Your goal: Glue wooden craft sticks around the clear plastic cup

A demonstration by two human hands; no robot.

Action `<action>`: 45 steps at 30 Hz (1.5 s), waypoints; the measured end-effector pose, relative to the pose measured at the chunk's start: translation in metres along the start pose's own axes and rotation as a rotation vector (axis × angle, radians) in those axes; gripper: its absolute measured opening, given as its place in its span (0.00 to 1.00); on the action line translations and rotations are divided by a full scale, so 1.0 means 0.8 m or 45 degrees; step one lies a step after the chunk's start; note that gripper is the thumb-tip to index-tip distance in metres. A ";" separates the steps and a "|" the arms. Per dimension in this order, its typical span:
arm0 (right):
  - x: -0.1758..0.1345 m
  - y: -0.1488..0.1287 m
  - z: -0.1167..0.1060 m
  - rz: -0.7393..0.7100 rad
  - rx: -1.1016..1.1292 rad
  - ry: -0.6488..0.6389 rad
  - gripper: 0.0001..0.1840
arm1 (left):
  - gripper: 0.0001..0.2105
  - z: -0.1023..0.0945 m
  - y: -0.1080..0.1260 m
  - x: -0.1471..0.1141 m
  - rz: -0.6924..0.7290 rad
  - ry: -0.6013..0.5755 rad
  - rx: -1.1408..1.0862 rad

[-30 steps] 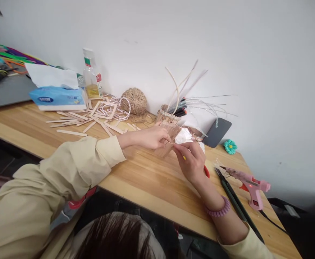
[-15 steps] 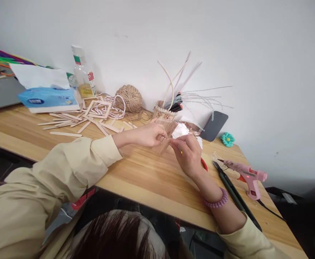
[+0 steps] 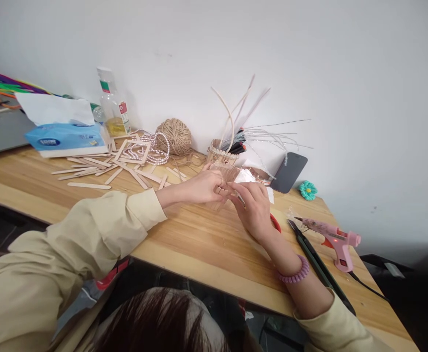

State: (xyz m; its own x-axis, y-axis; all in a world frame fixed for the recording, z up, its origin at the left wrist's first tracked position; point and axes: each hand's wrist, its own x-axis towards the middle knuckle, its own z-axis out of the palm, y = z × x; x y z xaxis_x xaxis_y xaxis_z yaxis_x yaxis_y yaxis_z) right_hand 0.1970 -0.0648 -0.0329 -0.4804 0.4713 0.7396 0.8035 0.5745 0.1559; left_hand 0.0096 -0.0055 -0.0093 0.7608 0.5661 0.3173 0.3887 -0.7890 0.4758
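Head view: gripping a small panel of joined craft sticks (image 3: 224, 172) with the left hand (image 3: 203, 187), fingers curled shut around its near edge; pinching at the same panel with the right hand (image 3: 255, 211), fingertips closed on its right edge, exact contact hidden by the fingers; holding the panel just above the wooden table (image 3: 184, 234), between both hands. Seemingly aligning or pressing a stick into place, mid-assembly. Lying right of the right hand: pink glue gun (image 3: 333, 239), black scissors (image 3: 318, 266); beyond the left hand: loose craft sticks (image 3: 100, 168), pearl string (image 3: 151, 146), twine ball (image 3: 174, 136), tissue pack (image 3: 67, 138). Next move probably calling for a steady left-hand hold while freeing the right hand toward the glue gun, without shifting the sticks.
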 end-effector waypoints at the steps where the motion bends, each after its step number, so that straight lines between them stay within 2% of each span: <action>1: 0.000 0.001 0.000 0.015 -0.004 -0.019 0.13 | 0.09 0.001 0.000 0.000 -0.012 0.012 -0.006; 3: 0.001 0.002 0.001 0.031 0.004 -0.038 0.14 | 0.09 0.002 0.001 0.000 -0.014 0.029 -0.005; 9: 0.003 0.006 0.002 -0.008 0.029 -0.093 0.04 | 0.11 0.003 0.004 0.001 0.004 0.046 0.014; 15: 0.002 0.006 0.005 -0.016 0.020 -0.127 0.04 | 0.14 0.007 0.005 0.001 0.010 0.089 0.027; 19: 0.002 0.008 0.004 0.042 0.101 -0.110 0.06 | 0.09 0.000 0.007 -0.002 -0.066 0.077 -0.001; 22: 0.002 0.011 0.001 0.288 0.281 0.034 0.21 | 0.07 -0.008 0.003 -0.004 -0.206 0.218 -0.120; 25: 0.003 0.008 0.000 0.778 0.595 0.213 0.29 | 0.13 -0.013 -0.003 -0.004 -0.355 0.441 -0.466; 27: 0.006 0.003 0.000 1.079 0.937 0.186 0.30 | 0.16 -0.013 -0.005 -0.003 -0.364 0.516 -0.769; 30: 0.011 -0.009 0.002 1.325 1.437 0.013 0.32 | 0.18 -0.008 -0.002 -0.004 -0.322 0.554 -1.008; 33: 0.017 -0.017 0.002 1.410 1.660 -0.020 0.34 | 0.17 -0.003 0.005 -0.008 -0.318 0.515 -1.007; 37: 0.021 -0.023 -0.003 1.408 1.657 0.053 0.35 | 0.18 0.001 0.011 -0.012 -0.291 0.403 -1.023; 41: 0.023 -0.029 -0.010 1.372 1.621 0.014 0.36 | 0.21 0.002 0.017 -0.011 -0.279 0.311 -1.119; 45: 0.023 -0.029 -0.009 1.373 1.677 0.009 0.34 | 0.24 0.002 0.026 -0.012 -0.323 0.319 -1.196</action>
State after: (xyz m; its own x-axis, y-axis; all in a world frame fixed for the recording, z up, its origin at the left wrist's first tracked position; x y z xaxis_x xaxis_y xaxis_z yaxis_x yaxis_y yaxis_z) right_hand 0.1723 -0.0741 -0.0183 0.0519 0.9885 0.1421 -0.0759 0.1458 -0.9864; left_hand 0.0113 -0.0279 -0.0034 0.5389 0.8107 0.2288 -0.1259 -0.1911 0.9735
